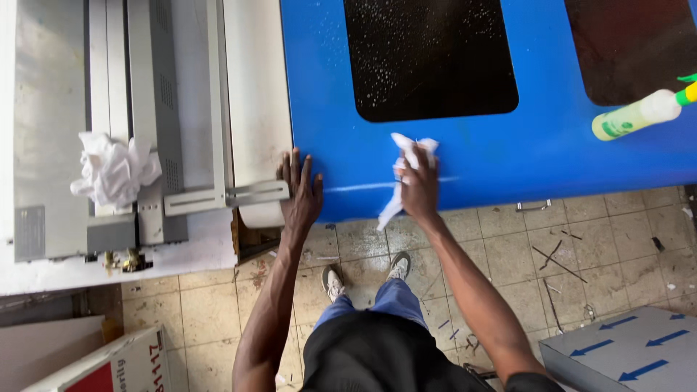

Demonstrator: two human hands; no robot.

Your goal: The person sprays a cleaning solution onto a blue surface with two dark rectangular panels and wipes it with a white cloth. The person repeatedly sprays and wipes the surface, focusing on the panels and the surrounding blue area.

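Here, from the head camera, the right hand (420, 187) clutches a crumpled white paper wipe (408, 168) against the glossy blue machine cover (552, 145), just below its droplet-speckled dark window panel (428, 54). The left hand (299, 190) lies flat, fingers spread and holding nothing, over the cover's corner, seemingly as a brace. A pale green spray bottle (639, 114) lies on the cover to the right, above a worn, littered tile floor (508, 247).

The second dark panel (630, 45) and the yellow-green bottle (639, 114) run off the right edge, while the right hand (419, 187) covers part of the white cloth (408, 168).
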